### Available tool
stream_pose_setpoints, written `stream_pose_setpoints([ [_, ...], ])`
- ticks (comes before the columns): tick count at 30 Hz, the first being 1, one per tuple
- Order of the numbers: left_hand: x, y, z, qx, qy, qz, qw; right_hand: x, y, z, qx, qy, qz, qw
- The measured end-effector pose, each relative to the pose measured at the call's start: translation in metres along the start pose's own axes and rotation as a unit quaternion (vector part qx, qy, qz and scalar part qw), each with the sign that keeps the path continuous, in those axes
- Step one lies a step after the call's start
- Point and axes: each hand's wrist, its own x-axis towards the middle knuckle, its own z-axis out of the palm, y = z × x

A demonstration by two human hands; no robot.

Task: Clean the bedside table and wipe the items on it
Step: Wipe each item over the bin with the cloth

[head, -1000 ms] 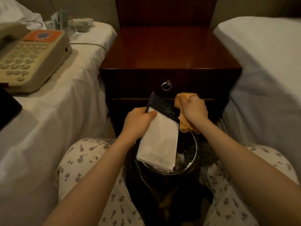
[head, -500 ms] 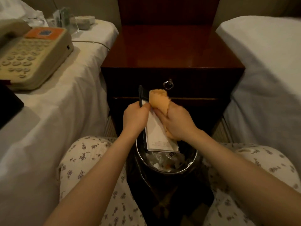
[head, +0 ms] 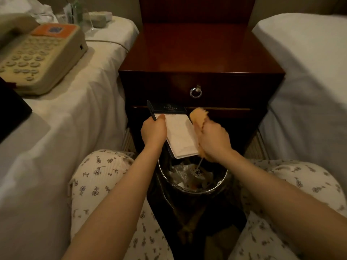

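Observation:
The dark red wooden bedside table point(head: 199, 53) stands between two beds, its top bare and its drawer shut. In front of it my left hand point(head: 154, 131) holds a white notepad point(head: 180, 136) with a dark header strip, together with a dark pen point(head: 151, 110) along its left edge. The pad is tilted over a round bin point(head: 193, 177). My right hand point(head: 214, 140) is closed around a bunched orange cloth point(head: 199, 116), which touches the pad's right edge.
The bin, between my knees, holds crumpled paper and wrappers. On the left bed lie a beige telephone point(head: 39, 57), its cord, a black object point(head: 11, 109) at the frame edge and small items near the headboard. A white bed point(head: 308, 72) flanks the right.
My left hand has turned the notepad so its white page faces up again. My right hand has drawn the cloth from the pad's face to its right edge.

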Motion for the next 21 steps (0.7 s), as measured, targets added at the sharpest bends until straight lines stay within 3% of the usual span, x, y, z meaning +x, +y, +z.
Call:
stream_pose_setpoints([
  [2,0.0,0.002,-0.001,-0.038,-0.01,-0.037,0.999,0.005,0.002,-0.003,0.092,0.014,0.073,0.993],
  [6,-0.003,0.002,-0.004,-0.025,-0.032,-0.057,0.998,0.017,0.007,-0.01,0.165,-0.043,0.232,0.958],
  [8,-0.005,0.005,-0.005,-0.031,-0.066,-0.064,0.995,0.023,0.012,-0.017,0.288,0.002,0.309,0.906],
  [10,-0.007,0.008,-0.006,-0.05,-0.143,-0.098,0.984,0.026,0.012,-0.023,0.44,0.019,0.339,0.832],
  [13,-0.017,0.012,-0.002,-0.009,-0.223,-0.131,0.966,0.022,0.006,-0.026,0.582,-0.047,0.332,0.741],
  [16,-0.018,0.005,0.006,0.096,-0.208,-0.128,0.965,0.019,-0.004,-0.024,0.652,-0.087,0.307,0.687],
  [18,-0.025,0.004,0.008,0.102,-0.246,-0.14,0.954,0.015,-0.011,-0.019,0.653,-0.084,0.292,0.694],
  [21,-0.031,0.0,0.014,0.034,-0.377,-0.175,0.909,0.009,-0.013,-0.003,0.562,-0.056,0.29,0.772],
])
